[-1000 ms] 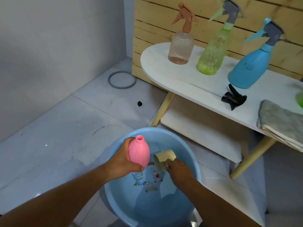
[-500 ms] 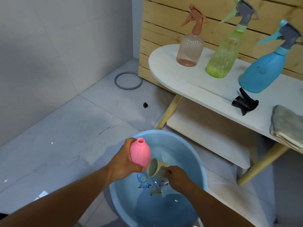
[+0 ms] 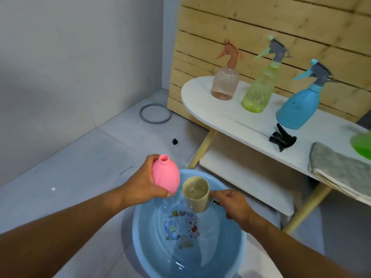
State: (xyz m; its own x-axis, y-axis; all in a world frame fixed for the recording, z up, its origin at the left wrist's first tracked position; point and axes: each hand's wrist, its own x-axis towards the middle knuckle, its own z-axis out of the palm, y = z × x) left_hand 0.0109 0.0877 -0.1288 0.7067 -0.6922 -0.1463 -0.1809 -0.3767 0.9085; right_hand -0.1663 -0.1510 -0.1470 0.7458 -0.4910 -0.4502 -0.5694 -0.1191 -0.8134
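We lifted the cup (image 3: pixel 197 197) out of the basin (image 3: pixel 140 233), full.
Half a second earlier it lay tipped in the water; now it stood upright above the basin, water inside, our right hand (image 3: pixel 234 203) curled round its handle. Our left hand (image 3: pixel 140 187) gripped the bottle (image 3: pixel 166 177) as before, just beside the cup.

A single head-worn view looks forward and down from above and behind the left hand (image 3: pixel 144 185) and right hand (image 3: pixel 234 205), close over both; the tabletop (image 3: pixel 230 115) runs beyond and right of them, floor (image 3: pixel 80 157) ahead-left.
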